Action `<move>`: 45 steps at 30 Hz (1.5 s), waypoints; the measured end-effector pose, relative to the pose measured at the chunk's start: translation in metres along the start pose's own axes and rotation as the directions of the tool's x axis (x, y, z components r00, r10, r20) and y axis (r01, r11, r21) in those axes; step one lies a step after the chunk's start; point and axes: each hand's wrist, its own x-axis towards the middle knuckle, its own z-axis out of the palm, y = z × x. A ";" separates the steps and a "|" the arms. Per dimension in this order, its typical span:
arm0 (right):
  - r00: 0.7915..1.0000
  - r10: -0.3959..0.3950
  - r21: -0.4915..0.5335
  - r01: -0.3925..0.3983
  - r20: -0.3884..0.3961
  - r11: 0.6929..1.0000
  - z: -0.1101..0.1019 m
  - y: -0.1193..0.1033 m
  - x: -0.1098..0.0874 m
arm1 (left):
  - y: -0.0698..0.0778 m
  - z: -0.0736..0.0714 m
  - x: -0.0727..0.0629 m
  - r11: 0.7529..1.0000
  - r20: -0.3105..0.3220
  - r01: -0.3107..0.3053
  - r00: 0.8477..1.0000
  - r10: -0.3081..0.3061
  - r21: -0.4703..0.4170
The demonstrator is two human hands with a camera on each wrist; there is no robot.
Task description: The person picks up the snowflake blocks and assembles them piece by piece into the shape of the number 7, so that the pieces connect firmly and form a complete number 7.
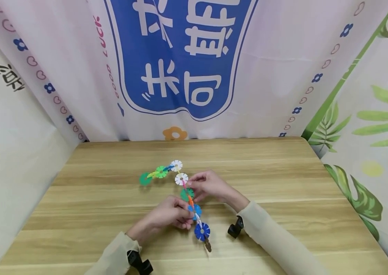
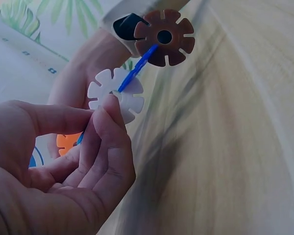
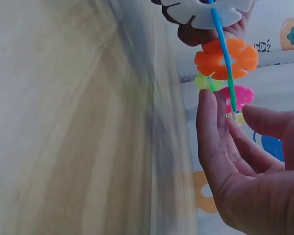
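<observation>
A chain of interlocking plastic snowflake discs (image 1: 202, 232) runs from a brown disc (image 1: 208, 245) near me, up past blue, orange and green ones, to a white disc (image 1: 176, 165), then bends left to a green end disc (image 1: 145, 178). My left hand (image 1: 171, 213) pinches the chain near its close end. In the left wrist view, thumb and fingertips grip a white disc (image 2: 132, 100). My right hand (image 1: 211, 187) is beside the chain's middle. In the right wrist view its thumb and fingers stand apart around the chain, below an orange disc (image 3: 225, 59).
A wood-grain table (image 1: 94, 214) lies beneath the chain. Behind it hangs a white curtain (image 1: 269, 76) with a blue printed panel. A leaf-patterned cloth (image 1: 379, 114) covers the right side. Black camera mounts (image 1: 236, 227) sit on both wrists.
</observation>
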 end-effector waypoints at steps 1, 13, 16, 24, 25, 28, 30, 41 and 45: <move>1.000 -0.004 -0.003 0.004 0.001 1.000 0.000 0.000 -0.001 | 0.001 0.000 0.000 1.000 -0.002 0.001 1.000 -0.001 0.006; 0.998 0.054 0.046 -0.055 0.015 0.997 -0.003 0.005 -0.010 | 0.005 -0.002 0.005 0.999 0.050 0.000 0.999 -0.002 0.035; 0.999 0.050 0.081 -0.050 0.001 0.995 -0.006 0.008 -0.010 | 0.003 -0.003 0.007 1.000 0.049 0.006 0.999 -0.007 0.024; 0.997 0.039 0.133 -0.029 -0.068 0.991 -0.018 0.009 -0.018 | -0.004 -0.040 0.015 0.984 0.011 0.006 1.000 -0.004 -0.178; 0.997 0.038 0.134 -0.029 -0.071 0.991 -0.020 0.010 -0.019 | -0.005 -0.048 0.015 0.975 -0.003 -0.002 1.000 0.002 -0.224; 0.997 0.037 0.126 -0.029 -0.068 0.992 -0.026 0.012 -0.021 | -0.007 -0.074 0.014 0.929 -0.079 -0.053 0.997 0.026 -0.366; 0.997 0.039 0.124 -0.029 -0.072 0.992 -0.029 0.014 -0.023 | -0.006 -0.088 0.016 0.898 -0.154 -0.100 0.987 0.036 -0.429; 0.994 0.071 0.128 -0.061 -0.079 0.990 -0.033 0.023 -0.027 | 0.001 -0.122 0.044 0.873 -0.312 -0.129 0.950 -0.028 -0.470; 0.994 0.064 0.128 -0.051 -0.093 0.990 -0.035 0.024 -0.027 | 0.004 -0.120 0.058 0.896 -0.340 -0.115 0.939 -0.042 -0.428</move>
